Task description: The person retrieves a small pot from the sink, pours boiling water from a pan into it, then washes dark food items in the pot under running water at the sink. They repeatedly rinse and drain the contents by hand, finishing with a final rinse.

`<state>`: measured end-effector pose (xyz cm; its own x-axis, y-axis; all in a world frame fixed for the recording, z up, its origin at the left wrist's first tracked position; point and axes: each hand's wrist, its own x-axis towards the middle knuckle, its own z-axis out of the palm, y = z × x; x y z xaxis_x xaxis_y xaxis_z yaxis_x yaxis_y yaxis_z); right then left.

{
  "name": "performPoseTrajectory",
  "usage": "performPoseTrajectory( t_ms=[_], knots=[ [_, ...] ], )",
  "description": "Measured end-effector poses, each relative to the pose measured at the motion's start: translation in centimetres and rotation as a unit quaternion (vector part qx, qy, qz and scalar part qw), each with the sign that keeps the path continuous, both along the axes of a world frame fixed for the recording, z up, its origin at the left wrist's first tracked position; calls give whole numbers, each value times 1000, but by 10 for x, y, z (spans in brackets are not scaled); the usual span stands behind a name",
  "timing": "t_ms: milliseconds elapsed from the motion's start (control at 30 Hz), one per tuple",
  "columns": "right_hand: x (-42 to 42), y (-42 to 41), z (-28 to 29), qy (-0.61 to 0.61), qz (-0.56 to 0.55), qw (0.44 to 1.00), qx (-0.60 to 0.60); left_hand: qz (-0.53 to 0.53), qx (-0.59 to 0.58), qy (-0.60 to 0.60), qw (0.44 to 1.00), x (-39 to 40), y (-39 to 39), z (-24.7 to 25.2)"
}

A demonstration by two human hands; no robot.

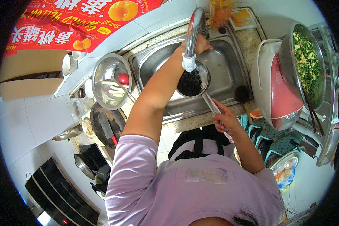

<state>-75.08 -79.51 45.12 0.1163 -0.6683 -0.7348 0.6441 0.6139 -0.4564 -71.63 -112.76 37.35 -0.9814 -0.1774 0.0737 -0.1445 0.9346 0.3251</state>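
My right hand (225,118) grips the long metal handle of a small round pan or ladle (205,69). The vessel is over the stainless steel sink (226,66), with a dark, wet-looking mass (189,84) inside. Above it hangs the spout of a chrome faucet (192,34), its end wrapped in white cloth or similar material. My left arm reaches across the sink, and my left hand (202,45) is behind the spout near the faucet's base. The spout partly covers that hand, so its hold cannot be made out.
Left of the sink are a metal bowl (97,84) and a cleaver (106,125) on a round board (94,113). A scrub brush (242,93) lies at the right edge, beside a rice cooker (288,96) and a bowl of chopped greens (308,62). An orange bottle (220,12) stands behind.
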Motion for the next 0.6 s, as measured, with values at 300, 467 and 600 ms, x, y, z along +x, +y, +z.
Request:
performPoseTrajectory(
  t_ms=[300, 467, 600],
  knots=[
    [-3, 12, 8, -25, -7, 1000, -6, 287, 228, 123, 922, 72, 64, 31],
    [-3, 14, 5, -36, 47, 998, -19, 185, 136, -16, 973, 135, 135, -14],
    [-7, 7, 14, -29, 78, 996, -22, 265, 212, -187, 922, 137, 150, -18]
  ],
)
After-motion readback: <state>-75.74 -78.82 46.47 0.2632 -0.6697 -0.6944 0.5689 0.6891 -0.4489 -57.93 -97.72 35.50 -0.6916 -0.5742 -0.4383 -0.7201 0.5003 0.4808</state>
